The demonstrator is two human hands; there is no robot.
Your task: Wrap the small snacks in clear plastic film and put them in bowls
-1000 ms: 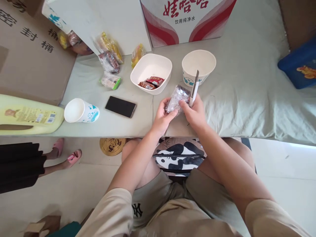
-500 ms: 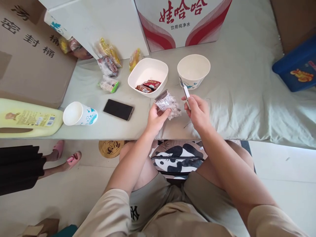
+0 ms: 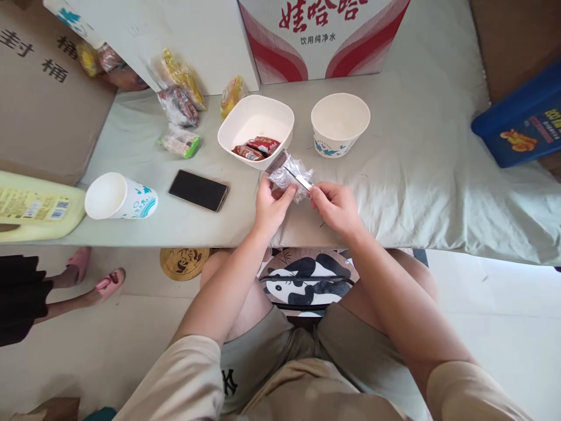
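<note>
My left hand [image 3: 272, 207] pinches a crinkled clear plastic packet [image 3: 280, 168] that has a dark brownish patch at its upper end. From the right, my right hand [image 3: 335, 207] grips a slim white-handled tool [image 3: 303, 182] with a narrow dark tip, perhaps a small knife. Its tip lies against or over the packet; I cannot tell whether it has gone through. Just beyond the packet is a white square bowl [image 3: 228, 130] with red and brown wrapped snacks [image 3: 262, 146] in it. A white paper bowl [image 3: 340, 120] with a blue print stands beyond my right hand.
Left of my hands lie a phone [image 3: 198, 190], a tipped paper cup [image 3: 123, 197] and a yellow bottle [image 3: 39, 204]. Several wrapped snacks [image 3: 178, 105] sit near a white box [image 3: 197, 41]. A red-and-white carton [image 3: 319, 52] stands behind; a blue container [image 3: 521, 117] is at right. Another person's feet [image 3: 107, 283] show lower left.
My right hand has moved left, bringing the tool from beside the paper bowl onto the packet. My left hand still holds the packet. The whole view has shifted slightly.
</note>
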